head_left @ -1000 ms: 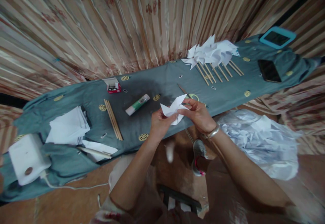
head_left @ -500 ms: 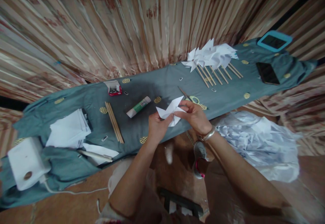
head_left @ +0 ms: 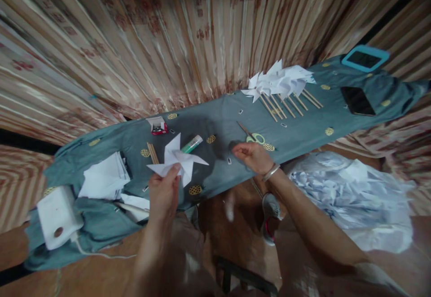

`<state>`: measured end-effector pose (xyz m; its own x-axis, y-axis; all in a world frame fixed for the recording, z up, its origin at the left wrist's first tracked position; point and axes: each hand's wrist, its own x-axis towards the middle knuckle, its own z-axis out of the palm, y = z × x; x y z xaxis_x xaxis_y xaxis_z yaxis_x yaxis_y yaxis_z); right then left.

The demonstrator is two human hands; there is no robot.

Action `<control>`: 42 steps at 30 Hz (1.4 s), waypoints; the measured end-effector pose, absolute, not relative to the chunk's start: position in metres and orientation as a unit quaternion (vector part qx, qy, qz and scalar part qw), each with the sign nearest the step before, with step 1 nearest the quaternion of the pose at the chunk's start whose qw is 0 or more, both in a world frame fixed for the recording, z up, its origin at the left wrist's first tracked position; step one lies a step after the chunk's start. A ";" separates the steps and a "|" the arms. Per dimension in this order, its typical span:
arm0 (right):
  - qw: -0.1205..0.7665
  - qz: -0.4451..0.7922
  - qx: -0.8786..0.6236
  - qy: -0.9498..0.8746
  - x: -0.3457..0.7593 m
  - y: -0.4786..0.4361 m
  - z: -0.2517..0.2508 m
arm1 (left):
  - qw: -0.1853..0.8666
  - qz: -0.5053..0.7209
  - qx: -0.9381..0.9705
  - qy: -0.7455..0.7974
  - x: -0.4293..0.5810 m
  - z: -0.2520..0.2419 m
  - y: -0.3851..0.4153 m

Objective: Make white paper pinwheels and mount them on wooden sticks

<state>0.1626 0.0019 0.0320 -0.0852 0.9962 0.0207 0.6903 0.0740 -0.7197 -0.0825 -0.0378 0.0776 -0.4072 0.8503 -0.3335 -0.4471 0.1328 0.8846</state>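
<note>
My left hand (head_left: 164, 193) grips a white paper pinwheel (head_left: 174, 157) with its thumb on the centre and four blades spread. It hangs over the wooden sticks (head_left: 152, 153) and hides part of a green and white glue stick (head_left: 191, 144). My right hand (head_left: 252, 157) is closed with fingers curled together above the cloth; whatever it may hold is too small to make out. Just beyond it lie scissors (head_left: 254, 137) with pale green handles. A small red box (head_left: 158, 127) of metal bits, likely pins, stands open behind the pinwheel.
Finished pinwheels (head_left: 279, 81) on sticks lie at the back right, near a black phone (head_left: 357, 100) and a blue-framed device (head_left: 365, 58). Left are stacked paper sheets (head_left: 103, 178) and a white corded box (head_left: 59, 216). A clear bag (head_left: 353, 198) of folded paper stands at the lower right.
My right hand has let go of the pinwheel and now sits apart, near the scissors. My left hand has carried the pinwheel leftward, its blades now facing up. The view has shifted slightly.
</note>
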 end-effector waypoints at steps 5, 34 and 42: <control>0.204 0.220 -0.643 -0.705 0.156 -0.002 0.033 | 0.533 0.612 0.143 0.566 -0.071 0.060 -0.061; 0.479 0.409 -0.488 -0.605 0.127 -0.037 0.108 | 0.408 0.569 0.377 0.606 -0.030 0.054 -0.025; 0.403 0.232 -0.511 -0.723 0.110 -0.045 0.096 | 0.466 0.575 0.327 0.587 -0.031 0.046 -0.034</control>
<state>0.1104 -0.0454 0.0963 -0.1516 0.9259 0.3461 0.5523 0.3698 -0.7471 -0.0310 -0.0342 0.0459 -0.3522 0.9204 -0.1700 -0.1512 0.1233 0.9808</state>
